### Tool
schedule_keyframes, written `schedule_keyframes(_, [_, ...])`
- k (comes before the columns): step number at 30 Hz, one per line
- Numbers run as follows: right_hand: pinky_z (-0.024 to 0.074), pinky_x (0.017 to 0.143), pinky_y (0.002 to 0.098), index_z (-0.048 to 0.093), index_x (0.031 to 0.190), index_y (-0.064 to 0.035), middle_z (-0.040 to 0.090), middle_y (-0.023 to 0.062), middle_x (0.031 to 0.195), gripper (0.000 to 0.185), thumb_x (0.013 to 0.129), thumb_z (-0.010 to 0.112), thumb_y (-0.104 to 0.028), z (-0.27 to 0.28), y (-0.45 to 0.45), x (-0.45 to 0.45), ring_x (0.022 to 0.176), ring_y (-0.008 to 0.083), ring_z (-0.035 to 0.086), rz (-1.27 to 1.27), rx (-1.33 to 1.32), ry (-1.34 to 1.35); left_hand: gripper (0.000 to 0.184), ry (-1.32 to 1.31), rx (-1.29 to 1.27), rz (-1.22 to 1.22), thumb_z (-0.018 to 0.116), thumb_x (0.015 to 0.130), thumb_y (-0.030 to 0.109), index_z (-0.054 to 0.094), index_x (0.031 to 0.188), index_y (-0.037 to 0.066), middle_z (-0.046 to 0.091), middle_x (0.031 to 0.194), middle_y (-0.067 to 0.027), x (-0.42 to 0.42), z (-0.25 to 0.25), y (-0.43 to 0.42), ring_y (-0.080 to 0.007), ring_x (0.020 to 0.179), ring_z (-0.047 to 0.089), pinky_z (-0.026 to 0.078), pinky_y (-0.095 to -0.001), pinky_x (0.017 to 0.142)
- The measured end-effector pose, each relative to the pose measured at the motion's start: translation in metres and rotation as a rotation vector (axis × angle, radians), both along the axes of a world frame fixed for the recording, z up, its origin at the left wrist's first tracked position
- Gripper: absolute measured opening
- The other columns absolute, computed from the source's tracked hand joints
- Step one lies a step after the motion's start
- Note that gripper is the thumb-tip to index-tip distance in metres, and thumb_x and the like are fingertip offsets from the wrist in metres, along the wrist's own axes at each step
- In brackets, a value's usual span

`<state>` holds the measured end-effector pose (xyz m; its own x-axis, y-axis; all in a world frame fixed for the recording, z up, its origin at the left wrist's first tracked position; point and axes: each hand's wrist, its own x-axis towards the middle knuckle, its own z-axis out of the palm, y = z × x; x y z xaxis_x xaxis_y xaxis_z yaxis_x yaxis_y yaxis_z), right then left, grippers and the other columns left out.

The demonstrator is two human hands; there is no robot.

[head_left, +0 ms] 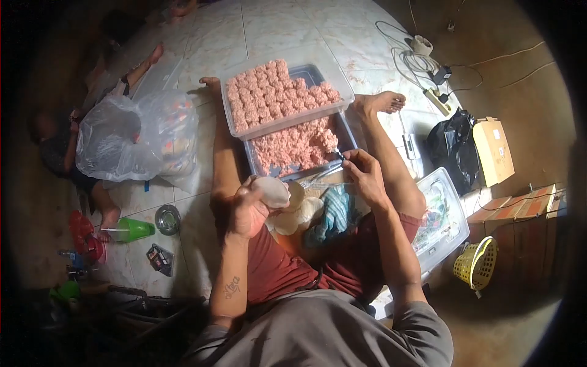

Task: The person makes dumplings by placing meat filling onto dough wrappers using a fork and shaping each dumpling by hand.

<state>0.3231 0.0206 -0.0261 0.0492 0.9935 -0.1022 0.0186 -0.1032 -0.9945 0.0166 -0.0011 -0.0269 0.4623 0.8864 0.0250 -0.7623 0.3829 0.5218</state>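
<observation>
My left hand [247, 211] holds a thin round dough wrapper [273, 191] on its fingers, near the front of the lower tray. In my right hand [367, 178] the fingers pinch the handle of a spoon [339, 154], its end at a clump of pink minced meat [328, 140]. The lower blue tray [249, 160] contains loose minced meat. Resting across its far part, a clear plastic container [350, 101] has rows of meat-filled pieces [260, 95]. Several pale round wrappers [299, 217] lie between my legs, beside a teal striped cloth [333, 214].
A large clear plastic bag [174, 125] stands left, near another person [58, 137]. A green cup [136, 229] and metal bowl [167, 219] sit on the tiles. At right are cables [416, 61], a black bag [454, 150], a lidded box [445, 214] and a yellow basket [474, 266].
</observation>
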Motion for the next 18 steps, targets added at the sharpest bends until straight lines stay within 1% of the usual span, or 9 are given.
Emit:
schedule_keyframes(2, [0.0457, 0.062, 0.0247, 0.064, 0.104, 0.0, 0.057, -0.0027, 0.077, 0.011, 0.097, 0.065, -0.009, 0.02, -0.004, -0.008, 0.07, 0.0051, 0.052, 0.003, 0.042, -0.026, 0.033, 0.38, -0.01, 0.114, 0.059, 0.099, 0.018, 0.057, 0.127, -0.001, 0.067, 0.126, -0.0181, 0.011, -0.005, 0.006, -0.0297, 0.117, 0.067, 0.054, -0.0431, 0.102])
schedule_keyframes(4, [0.0493, 0.064, 0.0274, 0.064, 0.105, 0.0003, 0.06, 0.0013, 0.078, 0.011, 0.095, 0.066, -0.004, 0.035, -0.011, -0.016, 0.072, 0.0078, 0.056, 0.011, 0.068, -0.087, 0.042, 0.49, 0.064, 0.163, 0.052, 0.103, 0.026, 0.056, 0.135, 0.0, 0.066, 0.128, -0.0172, 0.028, -0.016, 0.019, -0.0332, 0.119, 0.065, 0.055, -0.0484, 0.101])
schedule_keyframes(6, [0.0517, 0.066, 0.0304, 0.064, 0.106, 0.0012, 0.064, 0.0081, 0.084, 0.014, 0.093, 0.066, 0.003, 0.045, -0.017, -0.03, 0.075, 0.0148, 0.062, -0.05, 0.377, -0.431, 0.047, 0.22, -0.019, 0.172, 0.045, 0.107, 0.031, 0.055, 0.139, -0.001, 0.062, 0.138, -0.019, 0.04, -0.018, 0.037, -0.0328, 0.124, 0.062, 0.05, -0.0477, 0.108])
schedule_keyframes(7, [0.053, 0.071, 0.0346, 0.064, 0.105, 0.0017, 0.065, 0.0147, 0.091, 0.018, 0.089, 0.064, 0.009, 0.043, -0.014, -0.039, 0.082, 0.0263, 0.067, -0.108, 0.611, -0.485, 0.059, 0.024, -0.152, 0.121, 0.04, 0.107, 0.044, 0.053, 0.14, -0.003, 0.057, 0.144, -0.021, 0.04, -0.014, 0.042, -0.034, 0.131, 0.057, 0.042, -0.05, 0.115])
schedule_keyframes(8, [0.0529, 0.076, 0.0385, 0.064, 0.104, 0.0016, 0.064, 0.0176, 0.098, 0.016, 0.089, 0.062, 0.008, 0.039, -0.016, -0.046, 0.089, 0.0351, 0.066, -0.128, 0.649, -0.559, 0.059, 0.02, -0.142, 0.121, 0.04, 0.107, 0.044, 0.053, 0.14, -0.003, 0.057, 0.144, -0.021, 0.041, -0.01, 0.045, -0.034, 0.131, 0.057, 0.042, -0.05, 0.115])
schedule_keyframes(10, [0.0522, 0.079, 0.0417, 0.065, 0.103, 0.0014, 0.062, 0.0182, 0.101, 0.017, 0.088, 0.06, 0.008, 0.026, -0.02, -0.067, 0.091, 0.0376, 0.063, -0.195, 0.693, -0.636, 0.073, -0.318, -0.135, 0.093, 0.042, 0.104, 0.056, 0.05, 0.142, -0.006, 0.052, 0.149, -0.0218, 0.05, 0.011, 0.044, -0.0352, 0.138, 0.05, 0.035, -0.0507, 0.119])
schedule_keyframes(12, [0.0517, 0.079, 0.044, 0.066, 0.105, 0.0005, 0.061, 0.0185, 0.102, 0.026, 0.083, 0.058, 0.011, -0.001, -0.019, -0.085, 0.093, 0.0368, 0.062, -0.176, 0.725, -0.765, 0.083, -0.297, -0.151, 0.07, 0.042, 0.102, 0.063, 0.045, 0.146, -0.007, 0.048, 0.152, -0.0224, 0.056, 0.029, 0.038, -0.0349, 0.142, 0.044, 0.029, -0.0517, 0.122])
schedule_keyframes(14, [0.0516, 0.08, 0.0431, 0.067, 0.11, -0.0011, 0.061, 0.0184, 0.101, 0.031, 0.082, 0.058, 0.01, -0.015, -0.022, -0.098, 0.092, 0.0368, 0.061, -0.192, 0.738, -0.683, 0.089, -0.373, -0.181, 0.084, 0.042, 0.101, 0.066, 0.038, 0.15, -0.009, 0.043, 0.156, -0.0231, 0.054, 0.031, 0.029, -0.0363, 0.145, 0.041, 0.027, -0.0511, 0.123])
schedule_keyframes(18, [0.0514, 0.079, 0.0421, 0.066, 0.117, -0.0029, 0.061, 0.0176, 0.104, 0.039, 0.081, 0.06, 0.008, -0.009, -0.037, -0.108, 0.092, 0.0359, 0.061, -0.113, 0.82, -0.698, 0.098, -0.283, -0.189, 0.103, 0.044, 0.097, 0.07, 0.031, 0.153, -0.01, 0.037, 0.159, -0.0257, 0.033, -0.004, 0.039, -0.0392, 0.146, 0.038, 0.024, -0.0519, 0.124])
